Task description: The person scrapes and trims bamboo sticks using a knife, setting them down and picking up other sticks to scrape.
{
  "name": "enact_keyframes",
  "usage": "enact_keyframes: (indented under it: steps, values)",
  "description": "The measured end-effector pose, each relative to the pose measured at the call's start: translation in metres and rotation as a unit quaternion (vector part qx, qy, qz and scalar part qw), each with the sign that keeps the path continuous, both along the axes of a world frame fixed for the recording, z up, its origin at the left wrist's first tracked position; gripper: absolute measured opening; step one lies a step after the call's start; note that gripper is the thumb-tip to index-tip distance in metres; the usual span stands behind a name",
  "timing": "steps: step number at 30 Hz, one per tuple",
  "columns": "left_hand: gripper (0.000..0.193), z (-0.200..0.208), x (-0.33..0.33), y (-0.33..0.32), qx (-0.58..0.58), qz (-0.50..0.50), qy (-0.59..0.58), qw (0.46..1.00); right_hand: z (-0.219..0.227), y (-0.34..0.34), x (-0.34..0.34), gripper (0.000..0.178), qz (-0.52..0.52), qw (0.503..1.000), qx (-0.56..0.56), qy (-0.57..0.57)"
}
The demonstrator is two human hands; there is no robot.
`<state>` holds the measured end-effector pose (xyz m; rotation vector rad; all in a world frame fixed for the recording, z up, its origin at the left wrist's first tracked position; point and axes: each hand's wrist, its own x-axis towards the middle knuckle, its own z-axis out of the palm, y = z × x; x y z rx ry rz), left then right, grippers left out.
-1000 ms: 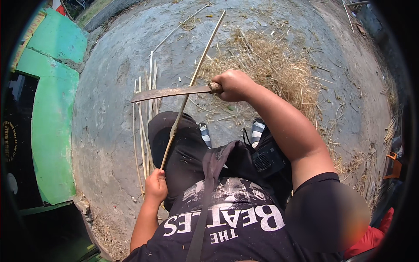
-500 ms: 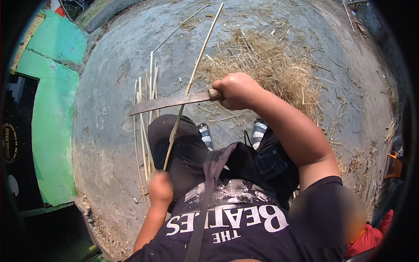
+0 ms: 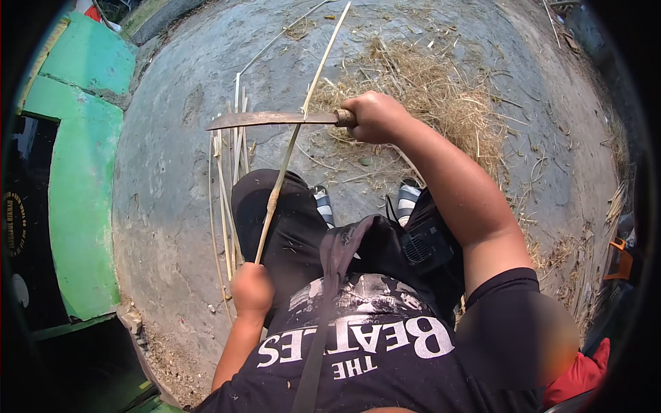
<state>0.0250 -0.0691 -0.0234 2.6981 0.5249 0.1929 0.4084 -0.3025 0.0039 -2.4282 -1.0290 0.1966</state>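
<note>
My right hand (image 3: 372,117) is closed round the wooden handle of a machete (image 3: 275,119), its long brown blade pointing left. The blade lies across a thin bamboo strip (image 3: 283,172), touching it above my left knee. A small pale curl shows where blade and strip meet. The near end of the strip is gripped in my left hand (image 3: 252,289), which is partly blurred. From there the strip slants up and away over my left thigh, past a knobbly joint, to the far side of the view.
Several more strips (image 3: 222,182) lie on the grey concrete ground (image 3: 165,172) left of my leg. A heap of straw-coloured shavings (image 3: 447,103) spreads beyond my feet. A green wall (image 3: 86,206) stands at left, and something orange (image 3: 620,260) at far right.
The machete has slid away from me along the bamboo strip, and its blade is now more level. My left hand keeps its grip, nearly in place.
</note>
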Motion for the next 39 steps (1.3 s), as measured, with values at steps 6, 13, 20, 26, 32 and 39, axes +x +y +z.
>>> enact_keyframes:
  steps: [6, 13, 20, 26, 32, 39]
  values:
    - [0.047, -0.006, -0.004, 0.006, -0.012, -0.006, 0.003, 1.0, 0.0, 0.012, -0.023, 0.01, 0.089, 0.99, -0.022, -0.109]
    - [0.045, 0.009, 0.008, 0.004, -0.061, -0.011, -0.002, 0.998, -0.018, -0.017, 0.025, 0.011, -0.069, 0.997, 0.022, -0.036]
    - [0.047, -0.004, -0.014, 0.011, -0.03, -0.017, -0.021, 0.999, 0.011, 0.007, -0.02, 0.012, 0.11, 0.983, -0.01, -0.148]
    - [0.04, 0.02, -0.015, 0.004, -0.11, 0.006, 0.02, 0.994, -0.011, -0.025, 0.03, 0.013, -0.064, 0.996, -0.052, -0.044]
    - [0.041, 0.02, -0.029, 0.01, -0.067, -0.005, 0.022, 0.997, 0.0, 0.004, -0.007, 0.011, 0.143, 0.98, -0.026, -0.139]
    - [0.043, 0.022, -0.032, 0.02, -0.052, -0.01, 0.05, 0.997, -0.019, -0.037, 0.041, 0.013, -0.095, 0.995, -0.03, -0.031]
